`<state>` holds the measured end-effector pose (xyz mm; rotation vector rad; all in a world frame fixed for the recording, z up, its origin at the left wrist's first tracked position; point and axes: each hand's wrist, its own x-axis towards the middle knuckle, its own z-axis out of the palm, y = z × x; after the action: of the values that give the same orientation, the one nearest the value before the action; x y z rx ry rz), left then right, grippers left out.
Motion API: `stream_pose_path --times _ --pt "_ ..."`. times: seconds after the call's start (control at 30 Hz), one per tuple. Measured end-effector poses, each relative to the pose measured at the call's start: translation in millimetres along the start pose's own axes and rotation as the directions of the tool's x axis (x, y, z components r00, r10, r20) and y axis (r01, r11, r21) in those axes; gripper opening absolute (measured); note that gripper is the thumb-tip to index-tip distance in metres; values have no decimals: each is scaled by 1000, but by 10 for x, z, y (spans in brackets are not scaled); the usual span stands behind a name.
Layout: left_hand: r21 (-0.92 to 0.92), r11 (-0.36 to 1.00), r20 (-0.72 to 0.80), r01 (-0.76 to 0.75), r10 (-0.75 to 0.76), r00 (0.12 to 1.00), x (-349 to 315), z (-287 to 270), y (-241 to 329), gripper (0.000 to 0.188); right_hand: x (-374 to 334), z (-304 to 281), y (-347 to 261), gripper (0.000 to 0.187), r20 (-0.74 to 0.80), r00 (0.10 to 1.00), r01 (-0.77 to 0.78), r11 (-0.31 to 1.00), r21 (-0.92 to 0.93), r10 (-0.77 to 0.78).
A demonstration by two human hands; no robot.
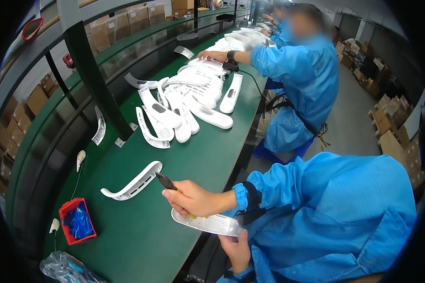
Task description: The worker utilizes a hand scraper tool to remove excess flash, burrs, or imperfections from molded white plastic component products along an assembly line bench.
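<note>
My right hand [198, 198] is closed round a pair of pliers [166, 181] with a dark head and a bit of yellow on the grip. Their tip points up and left, away from the work. Below that hand lies a long white plastic shell [217, 224], hollow side up, with a perforated patch at one end. My left hand [235, 251] grips the shell's near end, thumb against its edge, just off the table edge. Another curved white shell with slots [136, 183] rests on the green table beyond the pliers.
Many white shells [193, 89] are heaped farther along the green table [146, 236]. A red bin [80, 240] of blue pieces and a clear plastic bag [63, 266] sit at the left. A green post [92, 78] rises there. Co-workers in blue [297, 75] sit beyond.
</note>
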<state>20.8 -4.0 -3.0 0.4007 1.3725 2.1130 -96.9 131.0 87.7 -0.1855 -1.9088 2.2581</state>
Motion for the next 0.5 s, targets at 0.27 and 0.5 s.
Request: stream_pose_path --times 0.27,0.5 --pt "167 981 -293 -101 147 945 198 85 39 36 8 62 -128 37 55 998 21 1000 18 -22" --pt "212 973 -467 -92 183 865 346 151 22 33 -277 38 -190 35 177 983 101 947 -304 -48"
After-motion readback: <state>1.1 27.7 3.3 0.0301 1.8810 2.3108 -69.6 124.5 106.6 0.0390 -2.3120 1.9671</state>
